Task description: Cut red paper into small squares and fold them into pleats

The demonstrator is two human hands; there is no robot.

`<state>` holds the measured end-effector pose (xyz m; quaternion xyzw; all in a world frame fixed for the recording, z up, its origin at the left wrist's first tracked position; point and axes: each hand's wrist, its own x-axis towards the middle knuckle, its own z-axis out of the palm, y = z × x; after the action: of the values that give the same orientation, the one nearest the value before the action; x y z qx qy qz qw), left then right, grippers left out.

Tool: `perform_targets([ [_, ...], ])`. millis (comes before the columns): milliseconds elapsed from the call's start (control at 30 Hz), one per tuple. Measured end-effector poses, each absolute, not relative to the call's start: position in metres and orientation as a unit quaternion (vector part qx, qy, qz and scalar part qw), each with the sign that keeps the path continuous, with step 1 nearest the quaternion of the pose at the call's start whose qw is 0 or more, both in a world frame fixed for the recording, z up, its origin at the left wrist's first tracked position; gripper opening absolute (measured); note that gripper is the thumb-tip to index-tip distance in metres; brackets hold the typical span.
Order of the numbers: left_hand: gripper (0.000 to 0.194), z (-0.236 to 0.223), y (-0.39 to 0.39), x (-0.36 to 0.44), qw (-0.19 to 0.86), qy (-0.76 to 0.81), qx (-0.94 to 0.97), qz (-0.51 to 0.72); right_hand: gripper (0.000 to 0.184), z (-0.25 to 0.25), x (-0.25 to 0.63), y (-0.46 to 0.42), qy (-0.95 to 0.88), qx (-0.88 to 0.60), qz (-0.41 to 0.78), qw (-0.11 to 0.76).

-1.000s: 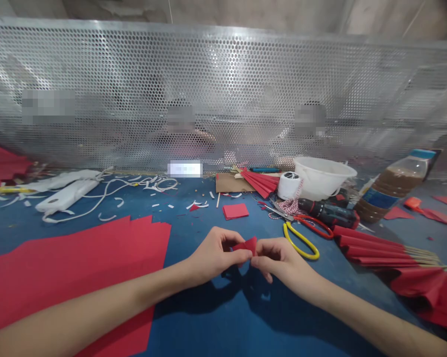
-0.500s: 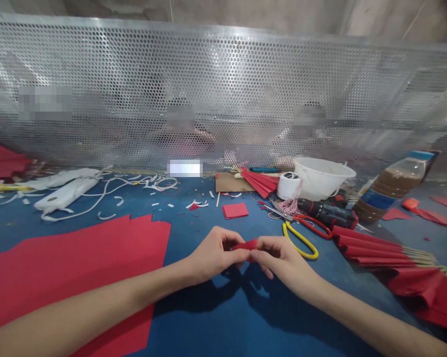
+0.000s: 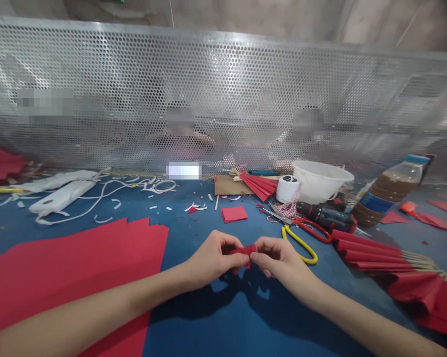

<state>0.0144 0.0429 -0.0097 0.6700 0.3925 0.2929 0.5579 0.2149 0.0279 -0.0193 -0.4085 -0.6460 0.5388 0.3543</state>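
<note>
Between my two hands is a small folded piece of red paper (image 3: 248,250), raised a little over the blue table (image 3: 223,317). My left hand (image 3: 219,258) pinches its left end between thumb and fingers. At the other end, my right hand (image 3: 277,255) is closed on it with thumb and forefinger. The fingers cover much of the paper, so its exact folds are hidden. Just beyond my hands lies a small stack of red paper rectangles (image 3: 234,214). Large red sheets (image 3: 78,267) spread under and beside my left forearm.
Scissors with yellow and red handles (image 3: 301,245) lie close to my right hand. Behind them are a power drill (image 3: 327,215), a string spool (image 3: 287,189), a white bucket (image 3: 320,181) and a bottle (image 3: 390,191). Pleated red paper fans (image 3: 375,253) lie right; a power strip (image 3: 63,195) sits left.
The red paper has turned slightly between my fingertips and shows more of its surface. Both hands stay in nearly the same place; the view has shifted slightly.
</note>
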Motion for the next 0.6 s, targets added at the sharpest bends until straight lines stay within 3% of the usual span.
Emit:
perform_targets([
  [333,0.025,-0.0142,0.0440,0.0155,0.585,0.377,0.638,0.329,0.037,-0.0236,0.2149,0.0315,-0.582,-0.430,0.557,0.409],
  [600,0.025,-0.0148,0.0432,0.0161,0.570,0.377,0.654,0.325,0.029,-0.0208,0.2156,0.0322,-0.579,-0.413,0.579,0.398],
])
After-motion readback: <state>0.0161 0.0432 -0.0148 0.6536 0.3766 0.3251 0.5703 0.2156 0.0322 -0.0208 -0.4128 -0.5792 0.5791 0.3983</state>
